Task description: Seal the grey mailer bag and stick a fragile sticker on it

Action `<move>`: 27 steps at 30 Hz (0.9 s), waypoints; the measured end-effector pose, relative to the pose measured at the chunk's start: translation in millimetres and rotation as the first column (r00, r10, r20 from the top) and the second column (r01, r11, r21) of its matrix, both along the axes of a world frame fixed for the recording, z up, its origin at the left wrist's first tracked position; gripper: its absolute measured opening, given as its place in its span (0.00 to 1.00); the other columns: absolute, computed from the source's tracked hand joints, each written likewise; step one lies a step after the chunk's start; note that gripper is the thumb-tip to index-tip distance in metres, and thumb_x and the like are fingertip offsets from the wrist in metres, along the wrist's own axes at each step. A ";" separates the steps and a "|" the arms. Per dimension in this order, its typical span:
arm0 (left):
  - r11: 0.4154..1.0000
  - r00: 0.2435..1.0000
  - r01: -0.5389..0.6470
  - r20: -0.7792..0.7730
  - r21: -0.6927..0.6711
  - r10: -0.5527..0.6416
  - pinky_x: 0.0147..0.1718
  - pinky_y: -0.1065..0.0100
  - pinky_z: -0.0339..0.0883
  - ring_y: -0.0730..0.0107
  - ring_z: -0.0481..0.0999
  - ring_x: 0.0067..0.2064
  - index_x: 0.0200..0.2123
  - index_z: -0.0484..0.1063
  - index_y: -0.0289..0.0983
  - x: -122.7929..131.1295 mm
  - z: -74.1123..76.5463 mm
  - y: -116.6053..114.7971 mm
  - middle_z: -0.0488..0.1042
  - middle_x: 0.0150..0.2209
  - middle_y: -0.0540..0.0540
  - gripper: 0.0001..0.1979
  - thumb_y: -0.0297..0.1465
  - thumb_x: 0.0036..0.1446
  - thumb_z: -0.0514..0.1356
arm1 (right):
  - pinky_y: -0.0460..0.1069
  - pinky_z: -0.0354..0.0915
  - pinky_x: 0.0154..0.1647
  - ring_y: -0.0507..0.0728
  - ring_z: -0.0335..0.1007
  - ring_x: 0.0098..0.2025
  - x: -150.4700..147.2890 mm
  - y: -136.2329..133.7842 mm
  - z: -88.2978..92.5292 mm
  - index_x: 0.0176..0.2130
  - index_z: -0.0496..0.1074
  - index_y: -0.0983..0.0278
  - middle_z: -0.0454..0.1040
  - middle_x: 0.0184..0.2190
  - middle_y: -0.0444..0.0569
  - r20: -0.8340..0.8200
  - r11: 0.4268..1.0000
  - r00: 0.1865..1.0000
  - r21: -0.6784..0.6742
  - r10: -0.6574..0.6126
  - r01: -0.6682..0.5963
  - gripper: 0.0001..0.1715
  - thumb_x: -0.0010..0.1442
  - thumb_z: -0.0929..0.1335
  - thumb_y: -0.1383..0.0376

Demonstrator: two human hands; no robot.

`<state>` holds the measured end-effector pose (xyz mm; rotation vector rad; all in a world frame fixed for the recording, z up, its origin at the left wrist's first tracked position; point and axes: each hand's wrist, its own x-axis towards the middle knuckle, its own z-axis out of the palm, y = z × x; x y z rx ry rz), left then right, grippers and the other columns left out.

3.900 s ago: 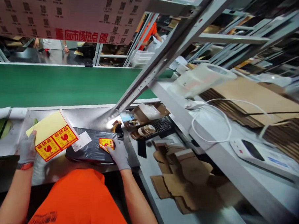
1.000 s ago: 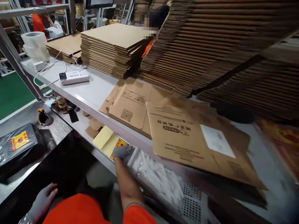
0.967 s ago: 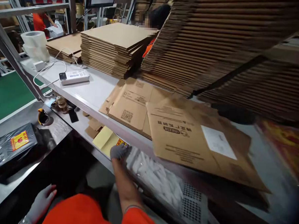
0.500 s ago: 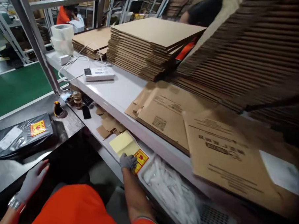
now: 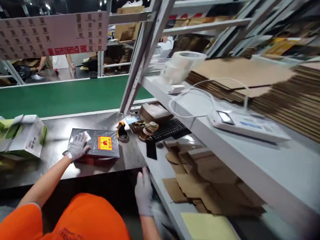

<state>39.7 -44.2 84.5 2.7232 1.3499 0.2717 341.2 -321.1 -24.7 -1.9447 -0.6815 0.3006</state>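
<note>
Left hand (image 5: 78, 147): gloved, laid flat on the near-left corner of the black parcel; fingers spread and released, pressing rather than gripping.
Right hand (image 5: 144, 190): gloved, hanging over the gap between counter and lower shelf; fingers loosely extended, holding nothing.
Black parcel (image 5: 94, 147): flat plastic-wrapped packet lying on the steel counter (image 5: 54, 165), just in front of the person.
Fragile sticker (image 5: 105, 143): yellow and red, stuck on the parcel's top face, right of centre.
White label (image 5: 87, 136): on the parcel's far-left corner, partly under the left hand's fingers.
Progress, as judged: sticker and label both on the parcel, so the labelling looks done; the parcel itself is not yet off the counter.
Yellow backing sheet (image 5: 210, 230): lying on the lower shelf, near right, well apart from both hands.
Tape cutter (image 5: 121, 131): yellow and black, just beside the parcel's right edge.
Green-and-white cartons (image 5: 21, 135): at the counter's left end, blurred.
Conveyor belt (image 5: 60, 94): green, running behind the counter.
Keyboard (image 5: 170, 128): black, on the lower shelf beyond the cutter.
Cardboard scraps (image 5: 200, 178): scattered on the lower shelf.
White device (image 5: 244, 122): with a small screen, on the upper shelf, cable looping from it.
Flat cardboard stacks (image 5: 283, 90): on the upper shelf, right.
</note>
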 end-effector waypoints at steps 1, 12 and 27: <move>0.999 0.998 0.038 -0.044 -0.038 -0.040 0.80 0.31 0.52 0.28 0.60 0.82 0.75 0.69 0.23 -0.7 -6.3 5.8 0.63 0.79 0.21 0.38 0.45 0.74 0.61 | 0.67 0.65 0.79 0.71 0.68 0.77 -11.8 36.8 16.0 0.72 0.73 0.72 0.72 0.74 0.70 0.059 0.996 0.995 0.023 0.083 -0.085 0.50 0.74 0.57 0.39; 0.953 0.930 -0.129 0.301 -0.273 0.212 0.83 0.37 0.46 0.35 0.53 0.85 0.77 0.67 0.31 -83.0 -23.1 72.0 0.58 0.83 0.28 0.39 0.45 0.71 0.63 | 0.77 0.45 0.85 0.78 0.51 0.84 -89.5 244.5 70.0 0.78 0.67 0.71 0.61 0.81 0.68 0.363 0.608 0.498 -0.592 0.787 -0.530 0.43 0.77 0.65 0.48; 0.556 0.632 0.038 0.451 -0.830 0.631 0.79 0.51 0.61 0.40 0.65 0.81 0.82 0.53 0.37 -49.6 -100.0 151.8 0.65 0.80 0.33 0.67 0.69 0.50 0.62 | 0.67 0.64 0.80 0.76 0.67 0.79 -19.6 198.9 20.4 0.76 0.67 0.75 0.70 0.75 0.72 0.070 0.915 0.995 -0.403 0.068 -0.034 0.51 0.71 0.61 0.42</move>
